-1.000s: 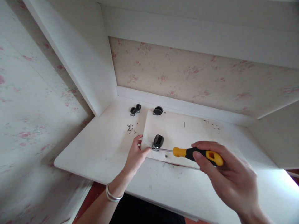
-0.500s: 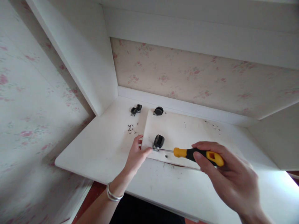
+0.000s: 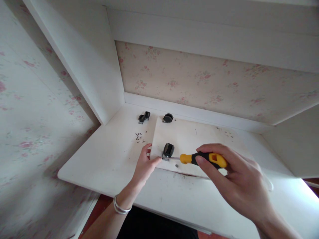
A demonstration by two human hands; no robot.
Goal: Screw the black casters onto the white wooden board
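My right hand (image 3: 236,179) is closed around the yellow and black handle of a screwdriver (image 3: 190,158). Its shaft points left, and the tip reaches the metal plate of a black caster (image 3: 168,150). That caster sits near the front left corner of a white board (image 3: 186,142). With its thumb by the caster plate and its fingers around the board's left edge, my left hand (image 3: 146,162) grips the board. The screw at the tip is too small to make out. A second caster (image 3: 168,118) stands at the board's back left corner.
Two loose casters (image 3: 144,117) lie on the white desk (image 3: 104,156) near the back. Several small screws (image 3: 138,136) are scattered left of the board. A side panel (image 3: 82,66) rises at the left, and a shelf (image 3: 199,43) overhangs the desk.
My right hand and the screwdriver have moved left, and the handle is closer to the caster. My left hand stays at the board's corner. The view has shifted slightly.
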